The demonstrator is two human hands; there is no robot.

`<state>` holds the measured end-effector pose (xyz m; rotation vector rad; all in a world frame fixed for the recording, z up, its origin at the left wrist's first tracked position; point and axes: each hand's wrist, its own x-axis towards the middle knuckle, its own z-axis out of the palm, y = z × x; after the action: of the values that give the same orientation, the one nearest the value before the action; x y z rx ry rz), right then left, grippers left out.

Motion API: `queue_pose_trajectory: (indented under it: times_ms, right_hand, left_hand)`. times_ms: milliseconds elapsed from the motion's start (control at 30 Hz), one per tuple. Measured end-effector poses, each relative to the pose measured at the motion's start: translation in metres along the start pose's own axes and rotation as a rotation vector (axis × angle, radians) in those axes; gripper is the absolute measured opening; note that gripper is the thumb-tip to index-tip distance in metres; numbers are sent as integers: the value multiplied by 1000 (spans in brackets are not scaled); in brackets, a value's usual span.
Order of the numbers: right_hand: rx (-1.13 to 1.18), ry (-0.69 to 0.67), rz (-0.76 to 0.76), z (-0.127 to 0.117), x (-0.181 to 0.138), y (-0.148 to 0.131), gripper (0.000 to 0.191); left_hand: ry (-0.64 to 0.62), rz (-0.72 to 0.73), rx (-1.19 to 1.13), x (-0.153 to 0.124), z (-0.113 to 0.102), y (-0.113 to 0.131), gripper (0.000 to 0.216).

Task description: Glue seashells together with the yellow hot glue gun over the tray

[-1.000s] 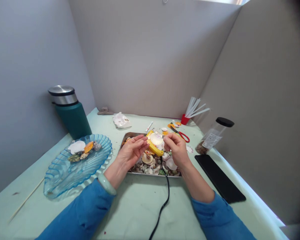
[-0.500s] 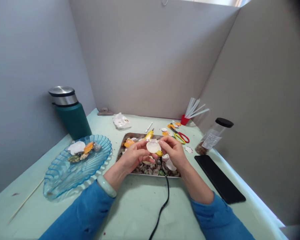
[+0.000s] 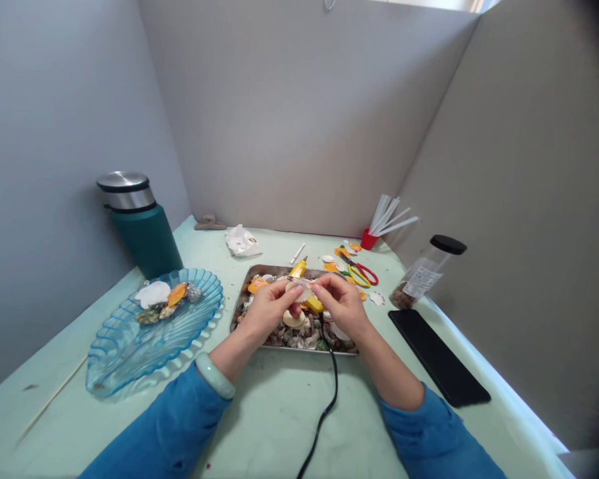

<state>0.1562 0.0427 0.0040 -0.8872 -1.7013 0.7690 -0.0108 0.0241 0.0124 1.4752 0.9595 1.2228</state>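
Observation:
A pale seashell (image 3: 298, 291) is pinched between my two hands, tilted so that it looks narrow. My left hand (image 3: 268, 311) is closed on its left side, thumb on top. On the right side, my right hand (image 3: 343, 307) grips it between thumb and fingertips. Below them a metal tray (image 3: 238, 303) holds many small shells and some larger ones. Lying across the tray is a yellow glue gun (image 3: 298, 269), partly covered by my hands and the shell. Its black cord (image 3: 333, 386) runs toward me over the table.
At left stand a blue shell-shaped dish (image 3: 180, 339) with shells and foil, and a green bottle (image 3: 147, 239). Behind the tray are a crumpled wrapper (image 3: 241, 242) and a marker (image 3: 298, 253). Rightward lie scissors (image 3: 364, 271), glue sticks in a red cup (image 3: 369, 239), a jar (image 3: 422, 276) and a black slab (image 3: 439, 359).
The shell has tipped from showing its broad face to nearly edge-on. Both hands have turned with it and drawn slightly closer together, uncovering another shell in the tray.

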Motion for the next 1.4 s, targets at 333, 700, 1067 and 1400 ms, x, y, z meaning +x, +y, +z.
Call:
queue_pose_trajectory:
  times_ms: [333, 700, 1067, 1400]
  right_hand:
    - [77, 44, 5, -2, 3, 0, 20]
    - [-28, 3, -24, 0, 1, 2, 21]
    - [-78, -3, -37, 1, 1, 3, 20]
    - [-66, 0, -36, 0, 2, 3, 20]
  left_hand:
    - [17, -42, 150, 1, 1, 1, 36]
    - [28, -46, 75, 2, 1, -1, 29]
    - [46, -31, 83, -1, 5, 3, 29]
    - [51, 15, 188, -1, 3, 3, 32]
